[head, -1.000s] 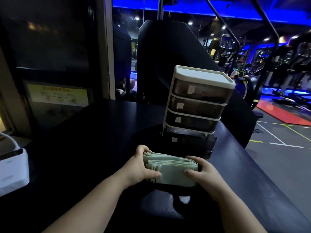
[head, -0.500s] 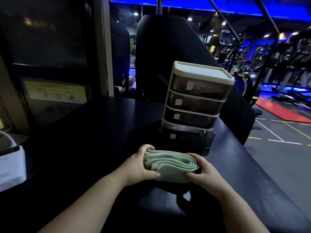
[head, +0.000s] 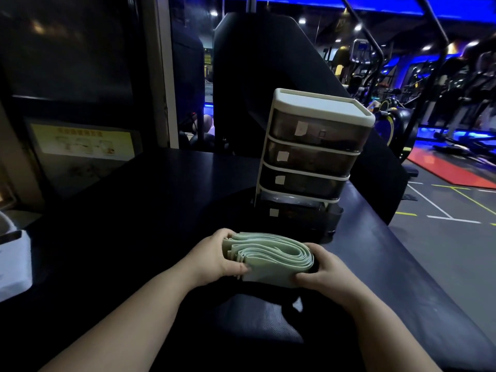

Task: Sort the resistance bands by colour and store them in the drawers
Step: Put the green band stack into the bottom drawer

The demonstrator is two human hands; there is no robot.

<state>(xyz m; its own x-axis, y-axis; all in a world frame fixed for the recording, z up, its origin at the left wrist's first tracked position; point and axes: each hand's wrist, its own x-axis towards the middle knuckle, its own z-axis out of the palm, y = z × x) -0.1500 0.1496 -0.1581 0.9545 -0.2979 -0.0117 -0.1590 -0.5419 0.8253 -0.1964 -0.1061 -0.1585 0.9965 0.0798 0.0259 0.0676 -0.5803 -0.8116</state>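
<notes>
Bands [head: 271, 257] now sit slightly nearer the drawers [head: 314, 154]. Folded bundle held between both hands: left hand [head: 214, 255] grips its left end, right hand [head: 327, 275] its right.

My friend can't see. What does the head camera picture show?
The left hand and right hand hold a folded bundle of pale green resistance bands at a dark table, before a drawer unit with its bottom drawer pulled out.

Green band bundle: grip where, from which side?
Take the band bundle by its two short ends, one hand per side, as the left hand and right hand do. Folded layers stand on edge, so end pressure likely keeps them packed.
</notes>
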